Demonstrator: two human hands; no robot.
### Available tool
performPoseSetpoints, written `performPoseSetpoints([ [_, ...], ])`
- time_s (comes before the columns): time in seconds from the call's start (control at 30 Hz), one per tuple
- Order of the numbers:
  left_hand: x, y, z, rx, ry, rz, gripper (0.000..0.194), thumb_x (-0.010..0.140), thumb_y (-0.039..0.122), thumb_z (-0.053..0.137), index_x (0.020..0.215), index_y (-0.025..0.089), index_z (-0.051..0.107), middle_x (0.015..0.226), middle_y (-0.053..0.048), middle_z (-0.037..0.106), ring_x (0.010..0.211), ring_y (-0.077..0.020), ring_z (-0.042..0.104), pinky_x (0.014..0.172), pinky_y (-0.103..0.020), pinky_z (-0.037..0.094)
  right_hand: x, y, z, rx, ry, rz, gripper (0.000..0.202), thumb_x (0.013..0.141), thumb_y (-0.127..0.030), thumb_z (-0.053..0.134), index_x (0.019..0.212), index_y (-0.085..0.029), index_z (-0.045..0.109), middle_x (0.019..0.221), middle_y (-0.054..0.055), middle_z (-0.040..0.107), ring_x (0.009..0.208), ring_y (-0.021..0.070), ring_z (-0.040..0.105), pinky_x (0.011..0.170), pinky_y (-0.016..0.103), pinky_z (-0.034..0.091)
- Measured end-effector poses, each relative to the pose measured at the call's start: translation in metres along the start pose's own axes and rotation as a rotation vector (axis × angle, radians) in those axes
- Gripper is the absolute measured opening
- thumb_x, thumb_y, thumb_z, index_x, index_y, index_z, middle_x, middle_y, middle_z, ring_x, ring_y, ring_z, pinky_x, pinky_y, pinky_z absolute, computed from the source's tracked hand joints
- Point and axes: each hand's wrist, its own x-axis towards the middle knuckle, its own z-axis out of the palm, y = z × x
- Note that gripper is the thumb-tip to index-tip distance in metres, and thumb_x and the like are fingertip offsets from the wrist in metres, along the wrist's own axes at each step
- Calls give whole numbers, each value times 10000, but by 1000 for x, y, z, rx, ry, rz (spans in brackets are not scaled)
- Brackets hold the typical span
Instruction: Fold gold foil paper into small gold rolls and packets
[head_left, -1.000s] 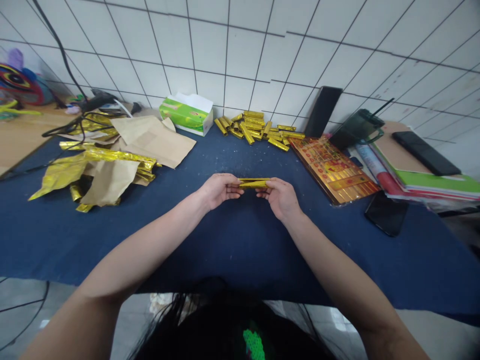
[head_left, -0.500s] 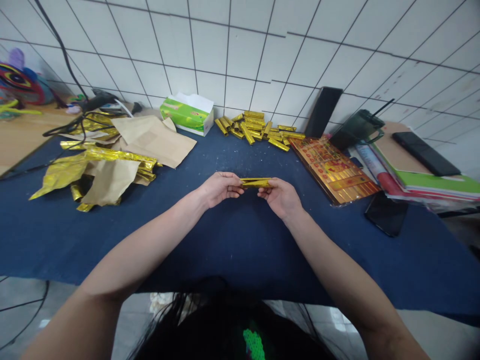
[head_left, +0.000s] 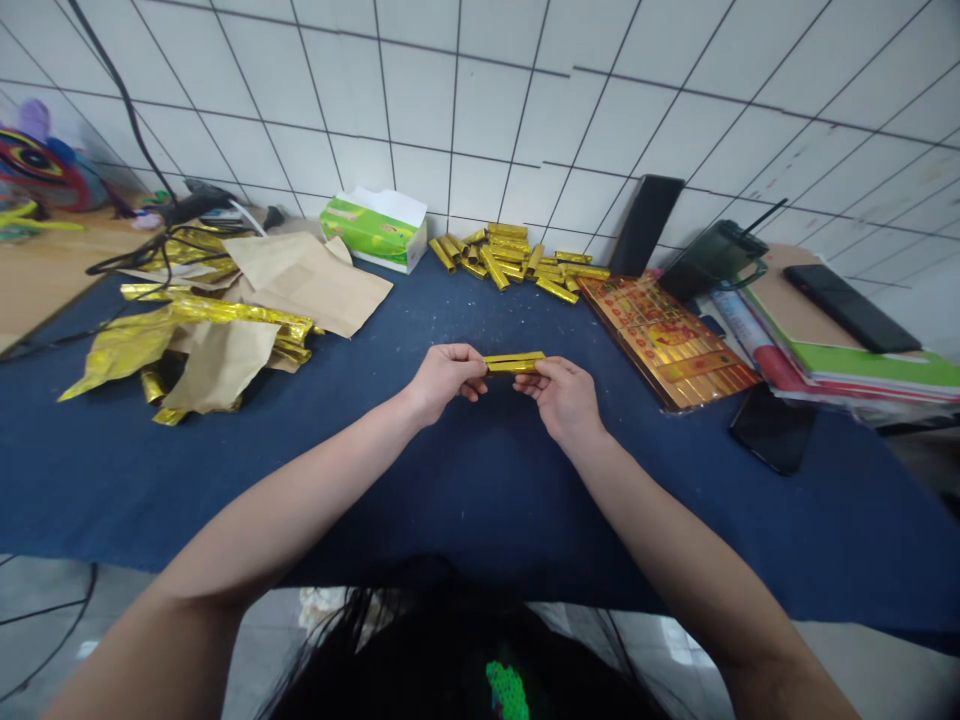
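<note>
While the left hand (head_left: 452,383) pinches one end of the folded gold paper (head_left: 514,362), the right hand (head_left: 568,398) pinches the other, so the strip lies level between both sets of fingertips, above the blue cloth (head_left: 472,500).

Black top (head_left: 450,665), green patch (head_left: 508,690)

Both arms (head_left: 319,490) angle forward and inward — hands (head_left: 444,384) near each other, each pinching.

The strip (head_left: 513,367) is gold, the tablecloth (head_left: 480,480) navy, the wall (head_left: 487,105) white, dark-gridded.
</note>
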Motion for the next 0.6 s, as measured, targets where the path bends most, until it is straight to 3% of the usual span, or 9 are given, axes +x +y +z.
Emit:
performPoseSetpoints([
  [0.37, -6, -10, 11, 98, 73, 126, 100, 632, 91, 533, 545, 139, 525, 414, 26, 514, 365, -77, 489, 370, -169, 377, -2, -1, 6, -81, 74, -34, 93, 640, -164, 575, 611, -183, 488, 478, -28, 609, 431, 135, 600, 505, 294, 535],
  [0.6, -3, -14, 8, -16, 98, 229, 132, 670, 205, 568, 585, 140, 491, 529, 14, 552, 513, -113, 594, 483, -203, 464, -3, 0, 5, -88, 78, -31, 103, 638, -168, 582, 590, -181, 492, 449, -29, 590, 409, 131, 585, 478, 278, 521],
])
